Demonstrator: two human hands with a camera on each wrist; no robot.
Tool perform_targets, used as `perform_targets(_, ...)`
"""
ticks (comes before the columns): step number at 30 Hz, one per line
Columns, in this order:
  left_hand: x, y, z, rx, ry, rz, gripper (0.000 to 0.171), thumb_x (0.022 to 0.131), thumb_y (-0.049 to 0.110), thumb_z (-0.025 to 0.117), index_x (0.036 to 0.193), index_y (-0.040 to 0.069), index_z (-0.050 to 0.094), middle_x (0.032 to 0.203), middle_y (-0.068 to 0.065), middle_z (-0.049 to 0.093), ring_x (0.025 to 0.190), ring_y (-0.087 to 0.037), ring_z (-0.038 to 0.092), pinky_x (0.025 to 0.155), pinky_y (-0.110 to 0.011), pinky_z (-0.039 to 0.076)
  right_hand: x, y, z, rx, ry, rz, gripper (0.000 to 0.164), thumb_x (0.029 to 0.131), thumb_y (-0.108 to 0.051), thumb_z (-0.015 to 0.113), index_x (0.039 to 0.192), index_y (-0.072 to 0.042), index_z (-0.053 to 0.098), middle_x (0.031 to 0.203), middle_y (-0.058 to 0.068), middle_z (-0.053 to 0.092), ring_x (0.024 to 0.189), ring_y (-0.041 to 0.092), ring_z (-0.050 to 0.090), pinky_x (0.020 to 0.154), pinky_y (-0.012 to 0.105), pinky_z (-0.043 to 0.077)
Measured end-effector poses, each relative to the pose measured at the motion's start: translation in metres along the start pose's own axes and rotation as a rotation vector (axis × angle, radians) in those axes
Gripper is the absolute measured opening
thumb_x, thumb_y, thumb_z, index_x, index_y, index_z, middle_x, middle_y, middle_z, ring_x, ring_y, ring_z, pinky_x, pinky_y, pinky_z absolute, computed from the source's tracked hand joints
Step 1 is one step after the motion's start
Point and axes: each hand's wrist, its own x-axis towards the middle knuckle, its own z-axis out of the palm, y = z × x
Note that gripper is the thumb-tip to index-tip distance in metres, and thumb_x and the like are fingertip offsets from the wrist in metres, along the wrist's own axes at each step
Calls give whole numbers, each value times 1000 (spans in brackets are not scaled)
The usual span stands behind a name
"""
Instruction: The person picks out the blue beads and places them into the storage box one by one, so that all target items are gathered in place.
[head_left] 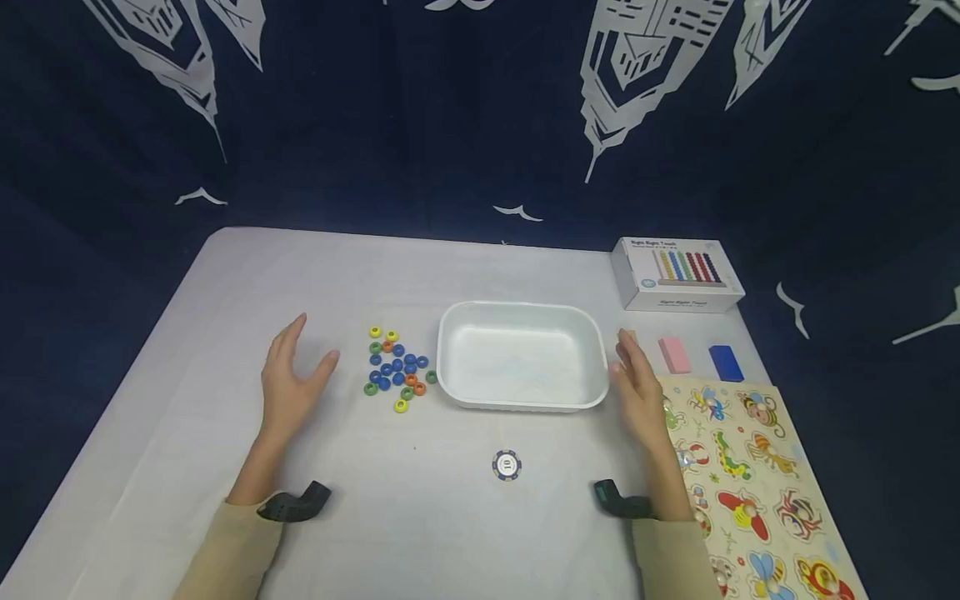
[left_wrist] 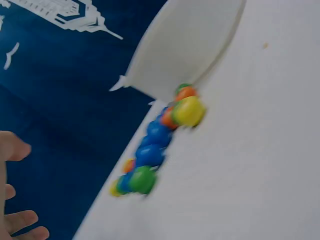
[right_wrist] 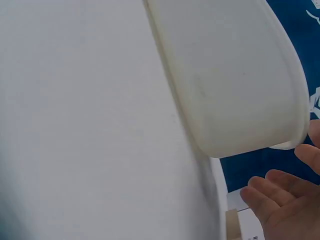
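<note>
A white rectangular tray (head_left: pixel 522 403) rests on the table with nothing inside it. To its left lies a loose group of small round beads (head_left: pixel 397 365) in blue, green, orange and yellow; the left wrist view shows the same beads (left_wrist: pixel 150 155) from low down. My left hand (head_left: pixel 288 392) is left of the beads, thumb and fingers spread, holding nothing. At the tray's right end is my right hand (head_left: pixel 637 392), its fingers extended near the rim; whether they touch it I cannot tell. A poker chip (head_left: pixel 507 465) lies in front of the tray.
A white box (head_left: pixel 678 275) with printed coloured bars stands at the back right. Pink (head_left: pixel 675 355) and blue (head_left: pixel 726 363) blocks lie before it. A wooden puzzle board (head_left: pixel 750 475) with insect pictures covers the right edge, partly behind my right forearm. A dark patterned cloth (head_left: pixel 420 125) hangs behind.
</note>
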Motion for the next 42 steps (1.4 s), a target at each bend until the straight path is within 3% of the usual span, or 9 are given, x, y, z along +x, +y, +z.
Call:
perform_targets(4, -5, -5, 19, -134, 21, -85, 56, 80, 21, 64, 131, 15, 42, 131, -4, 46, 120, -22, 41, 96, -44, 35, 0, 6, 9, 38, -29, 55, 44, 94, -25, 39, 137, -25, 31, 144, -4, 29, 130, 19, 32, 104, 31, 28)
perform_targets(8, -11, -10, 29, -163, 13, -156, 51, 81, 20, 63, 127, 14, 45, 127, -2, 49, 119, -19, 43, 98, -40, 34, 0, 10, 15, 42, -36, 86, 41, 94, -29, 37, 135, -30, 35, 142, -5, 32, 130, 17, 31, 105, 36, 27)
perform_targets(14, -14, -18, 37, -174, -3, -194, 46, 79, 19, 64, 122, 15, 50, 122, -2, 53, 116, -19, 44, 99, -38, 32, 2, 13, 16, 79, -28, 101, 40, 95, -27, 35, 135, -30, 35, 143, -5, 31, 131, 15, 29, 105, 34, 26)
perform_targets(21, -12, -20, 48, -76, -34, -176, 38, 76, 20, 68, 112, 15, 58, 110, -2, 58, 103, -19, 49, 92, -39, 35, -2, 3, 14, 110, -27, 147, 41, 95, -18, 35, 136, -23, 34, 144, -3, 29, 132, 15, 27, 106, 31, 25)
perform_targets(29, -8, -15, 55, 113, -92, -103, 28, 72, 25, 71, 99, 16, 65, 91, -1, 64, 89, -19, 49, 86, -41, 25, -7, -15, 14, 91, -22, 158, 42, 95, -17, 33, 137, -20, 32, 145, 1, 27, 132, 17, 26, 106, 32, 24)
perform_targets(42, -3, -10, 62, 207, -114, -144, 24, 72, 29, 71, 92, 16, 68, 88, -3, 63, 86, -20, 47, 83, -43, 21, -6, -11, 16, 90, -32, 148, 42, 96, -18, 33, 137, -20, 32, 145, -2, 27, 132, 16, 25, 106, 31, 23)
